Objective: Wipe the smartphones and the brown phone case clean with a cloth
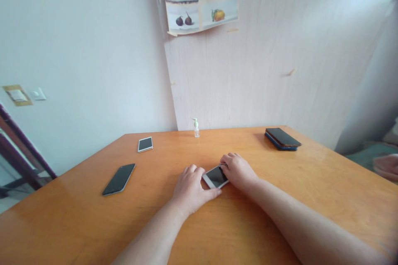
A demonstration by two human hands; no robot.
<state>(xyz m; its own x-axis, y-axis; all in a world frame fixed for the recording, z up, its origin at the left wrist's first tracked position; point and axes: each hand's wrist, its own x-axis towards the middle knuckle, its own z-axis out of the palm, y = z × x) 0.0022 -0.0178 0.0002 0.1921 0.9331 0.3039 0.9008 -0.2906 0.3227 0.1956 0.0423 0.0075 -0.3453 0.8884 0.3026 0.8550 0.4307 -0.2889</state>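
Note:
A white smartphone [217, 177] with a dark screen lies face up on the wooden table, between my two hands. My left hand [192, 190] grips its left end, with the thumb along the near edge and the fingers at the far left corner. Over the right end bends my right hand [238, 170], its fingers curled down onto the phone. That hand hides the phone's right end, and whether anything small is under its fingertips cannot be made out.
On the wooden table [130, 223] lie a dark phone [119, 179] at left and a white phone [145, 144] behind it. A small clear pump bottle [196, 128] stands at the back. Stacked dark devices [282, 137] lie back right. Another person's hand [387, 166] shows at the right edge.

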